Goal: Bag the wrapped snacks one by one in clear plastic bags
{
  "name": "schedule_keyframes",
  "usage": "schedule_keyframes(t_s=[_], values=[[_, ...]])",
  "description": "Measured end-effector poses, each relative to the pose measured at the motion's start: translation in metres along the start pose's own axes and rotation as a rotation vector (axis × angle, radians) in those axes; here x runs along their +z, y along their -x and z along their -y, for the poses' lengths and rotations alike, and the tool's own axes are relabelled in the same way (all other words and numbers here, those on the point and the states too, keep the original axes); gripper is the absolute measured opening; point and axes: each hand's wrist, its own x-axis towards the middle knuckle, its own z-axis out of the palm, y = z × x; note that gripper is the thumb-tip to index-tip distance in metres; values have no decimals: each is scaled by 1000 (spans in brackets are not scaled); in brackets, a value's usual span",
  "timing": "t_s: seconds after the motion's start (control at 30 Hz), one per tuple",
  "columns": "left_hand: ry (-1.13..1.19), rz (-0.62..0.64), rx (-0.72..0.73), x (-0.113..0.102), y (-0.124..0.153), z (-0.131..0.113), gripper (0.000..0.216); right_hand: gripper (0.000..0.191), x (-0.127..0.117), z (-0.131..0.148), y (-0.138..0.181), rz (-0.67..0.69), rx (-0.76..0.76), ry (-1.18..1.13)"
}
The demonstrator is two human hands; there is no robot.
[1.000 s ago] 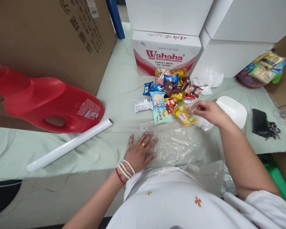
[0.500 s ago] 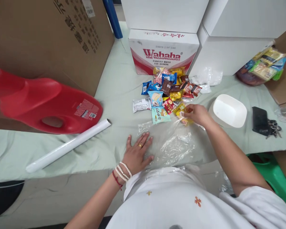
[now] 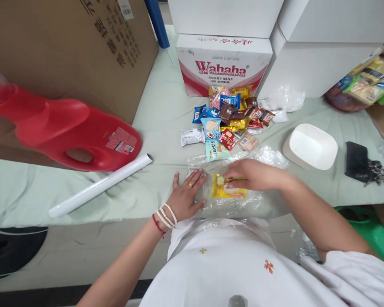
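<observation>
My left hand [image 3: 187,196] lies flat with fingers spread, on the left edge of a clear plastic bag [image 3: 208,209] at the table's front. Over the middle of that bag, my right hand [image 3: 252,175] has its fingers closed on a yellow snack packet [image 3: 219,187]. Whether the packet is in the bag or on top of it, I cannot tell. Behind the hands is a pile of small wrapped snacks [image 3: 227,113] in blue, brown, red and yellow. A mint-green packet [image 3: 216,152] and a pale pink packet [image 3: 248,142] are at its near edge.
A white plastic bowl [image 3: 310,147] stands at right, beside a black case with keys [image 3: 356,162]. A Wahaha carton [image 3: 224,64] backs the pile. On the left are a red jug [image 3: 80,132] and a white tube [image 3: 102,185]. A snack-filled bowl [image 3: 345,96] sits far right.
My right hand has moved left and nearer to me, bringing the yellow packet from the pile's edge to over the clear bag. The pale pink packet now shows. My left hand stays on the bag.
</observation>
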Motion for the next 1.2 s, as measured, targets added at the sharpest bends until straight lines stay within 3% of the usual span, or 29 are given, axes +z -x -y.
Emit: schedule_keyframes(t_s=[0.07,0.13,0.23,0.33,0.4,0.5,0.6,0.7,0.8,0.9,1.0,1.07,1.13,1.2], values=[[5,-22,19,-3,5,2,84,16,23,-5,-20,30,47,102],[8,-88,54,-7,19,5,83,26,40,-13,-17,-81,72,107],[11,-166,176,-8,50,9,83,43,59,-22,28,-240,-58,13],[-12,-132,302,4,76,7,71,54,89,-28,83,-188,-143,47],[-18,-158,315,16,82,4,55,48,113,-33,103,-223,-89,110],[98,-277,262,25,75,0,31,23,134,-40,106,-350,-39,21],[285,-348,104,15,50,0,21,22,124,-45,93,-402,9,-248],[340,-412,-154,1,16,8,18,33,97,-54,78,-437,288,-351],[185,-493,-420,-9,-14,23,22,27,71,-61,65,-435,561,-83],[47,-618,-520,-16,-21,29,41,31,50,-58,47,-525,570,291],[-57,-851,-530,-23,-8,15,32,45,37,-50,18,-571,345,402],[-97,-905,-403,-23,3,-5,26,56,35,-48,-8,-506,276,385],[-70,-739,-148,-16,6,-28,28,63,36,-50,-33,-406,323,351],[-59,-492,-17,-5,1,-48,32,52,36,-52,-50,-330,392,320]])
